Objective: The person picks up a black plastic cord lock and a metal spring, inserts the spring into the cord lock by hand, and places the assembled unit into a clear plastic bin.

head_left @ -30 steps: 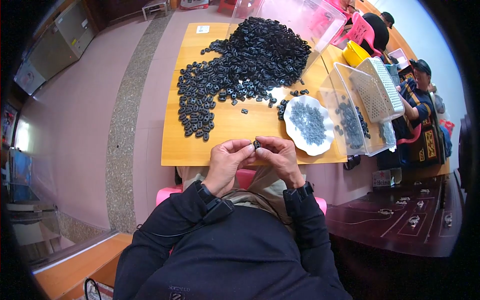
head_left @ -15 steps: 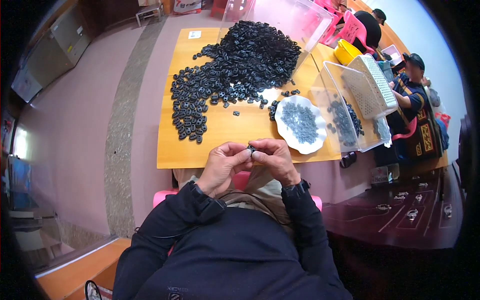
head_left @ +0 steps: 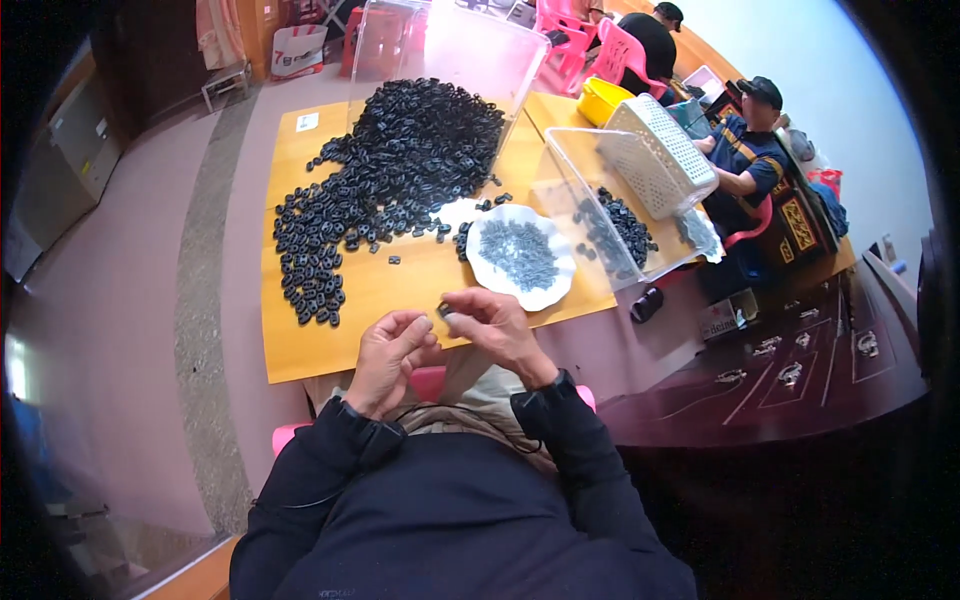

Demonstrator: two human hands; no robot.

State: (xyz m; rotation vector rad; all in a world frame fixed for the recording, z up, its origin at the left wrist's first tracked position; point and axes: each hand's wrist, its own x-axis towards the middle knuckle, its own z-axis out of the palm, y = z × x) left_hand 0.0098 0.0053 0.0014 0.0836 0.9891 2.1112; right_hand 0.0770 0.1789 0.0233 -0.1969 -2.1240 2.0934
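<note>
Since a moment ago the hands have drifted slightly left along the table's near edge, staying together. The left hand (head_left: 388, 358) and right hand (head_left: 498, 328) meet fingertip to fingertip, pinched shut around a small dark part (head_left: 443, 310) held between them just above the table (head_left: 350, 320). The tabletop is smooth yellow wood. Beyond the hands spreads a heap (head_left: 390, 180) of matte black ring-like pieces, thinning into scattered ones on the left. Just right of it sits a white scalloped plate (head_left: 520, 292) of small grey bits, beside a clear plastic tub (head_left: 600, 200).
</note>
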